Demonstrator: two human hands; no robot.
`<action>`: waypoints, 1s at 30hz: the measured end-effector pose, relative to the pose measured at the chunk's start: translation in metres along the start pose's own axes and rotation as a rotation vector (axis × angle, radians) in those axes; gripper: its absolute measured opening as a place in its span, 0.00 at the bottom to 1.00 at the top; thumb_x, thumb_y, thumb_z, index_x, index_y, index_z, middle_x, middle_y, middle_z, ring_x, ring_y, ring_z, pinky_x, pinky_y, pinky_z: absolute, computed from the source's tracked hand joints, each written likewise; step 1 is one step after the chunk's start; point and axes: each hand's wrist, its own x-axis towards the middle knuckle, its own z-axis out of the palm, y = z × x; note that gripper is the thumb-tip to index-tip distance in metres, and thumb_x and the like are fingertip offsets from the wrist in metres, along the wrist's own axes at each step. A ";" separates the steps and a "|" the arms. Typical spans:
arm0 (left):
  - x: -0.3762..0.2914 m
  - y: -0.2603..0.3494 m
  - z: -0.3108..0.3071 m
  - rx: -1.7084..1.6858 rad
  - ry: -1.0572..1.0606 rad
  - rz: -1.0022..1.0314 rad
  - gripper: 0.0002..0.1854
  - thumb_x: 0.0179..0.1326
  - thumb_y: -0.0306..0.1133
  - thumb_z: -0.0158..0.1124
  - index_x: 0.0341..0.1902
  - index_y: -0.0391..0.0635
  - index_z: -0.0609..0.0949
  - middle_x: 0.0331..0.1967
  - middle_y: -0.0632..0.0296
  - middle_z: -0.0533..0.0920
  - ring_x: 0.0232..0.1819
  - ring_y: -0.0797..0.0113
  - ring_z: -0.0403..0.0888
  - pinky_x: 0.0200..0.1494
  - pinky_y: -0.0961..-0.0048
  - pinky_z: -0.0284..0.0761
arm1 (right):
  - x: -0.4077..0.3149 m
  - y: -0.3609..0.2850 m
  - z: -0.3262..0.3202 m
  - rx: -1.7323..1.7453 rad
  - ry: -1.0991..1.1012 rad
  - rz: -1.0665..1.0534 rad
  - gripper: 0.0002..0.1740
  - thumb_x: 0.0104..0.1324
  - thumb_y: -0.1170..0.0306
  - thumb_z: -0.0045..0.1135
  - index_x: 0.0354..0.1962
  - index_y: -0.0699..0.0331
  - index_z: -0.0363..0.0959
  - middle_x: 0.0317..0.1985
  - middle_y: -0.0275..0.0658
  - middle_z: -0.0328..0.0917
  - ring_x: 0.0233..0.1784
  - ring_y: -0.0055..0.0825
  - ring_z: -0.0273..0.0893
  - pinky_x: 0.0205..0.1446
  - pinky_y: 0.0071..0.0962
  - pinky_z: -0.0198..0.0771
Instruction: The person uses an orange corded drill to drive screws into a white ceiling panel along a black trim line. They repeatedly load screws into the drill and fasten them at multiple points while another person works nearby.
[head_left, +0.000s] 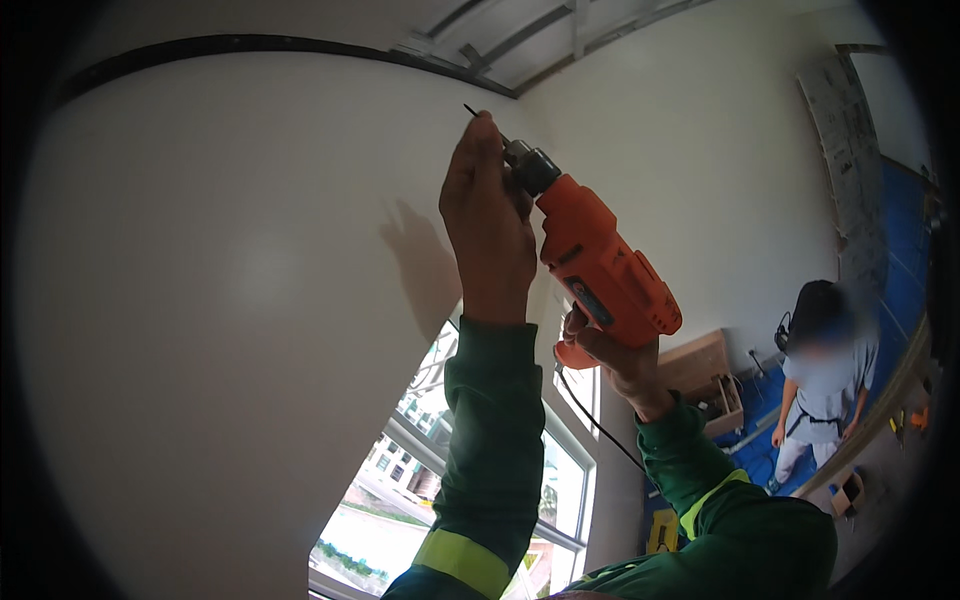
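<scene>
My right hand (619, 360) grips the handle of an orange corded power drill (600, 259), raised and angled up to the left. A black cord (592, 412) runs down from the base of its handle. At the drill's nose is a dark chuck (534, 169). My left hand (487, 217) is up beside the chuck, its fingertips pinched around a thin dark bit or screw (470, 110) whose pointed end sticks out past them. The fingers hide how that piece meets the chuck. The tip points toward the top of the white wall (225, 262), near the ceiling corner.
A dark metal channel (262, 46) edges the wall top, with ceiling framing (525, 37) beyond. Below my arms is a window (420, 450). At the lower right stands a person (821, 397) on blue floor sheeting (757, 442), beside an open wooden box (705, 375).
</scene>
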 end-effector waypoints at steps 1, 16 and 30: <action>0.008 0.009 0.005 0.047 0.016 0.055 0.28 0.82 0.55 0.60 0.60 0.38 0.83 0.26 0.74 0.71 0.24 0.84 0.64 0.28 0.81 0.61 | 0.010 -0.005 0.002 -0.046 -0.034 -0.033 0.18 0.65 0.77 0.66 0.53 0.68 0.77 0.38 0.36 0.83 0.45 0.26 0.84 0.52 0.33 0.81; 0.103 0.105 0.031 0.059 0.226 0.283 0.21 0.77 0.46 0.60 0.52 0.39 0.87 0.33 0.68 0.75 0.33 0.75 0.74 0.36 0.73 0.74 | 0.152 -0.082 0.034 -0.743 -0.154 -0.608 0.50 0.57 0.78 0.76 0.76 0.65 0.62 0.60 0.47 0.83 0.61 0.40 0.87 0.69 0.39 0.80; 0.207 0.089 0.022 -0.530 0.048 0.175 0.19 0.80 0.51 0.60 0.62 0.53 0.83 0.26 0.72 0.71 0.23 0.78 0.67 0.24 0.78 0.68 | 0.271 -0.113 0.040 -1.327 -0.220 -0.942 0.49 0.59 0.73 0.75 0.77 0.62 0.62 0.40 0.38 0.82 0.44 0.38 0.83 0.47 0.41 0.72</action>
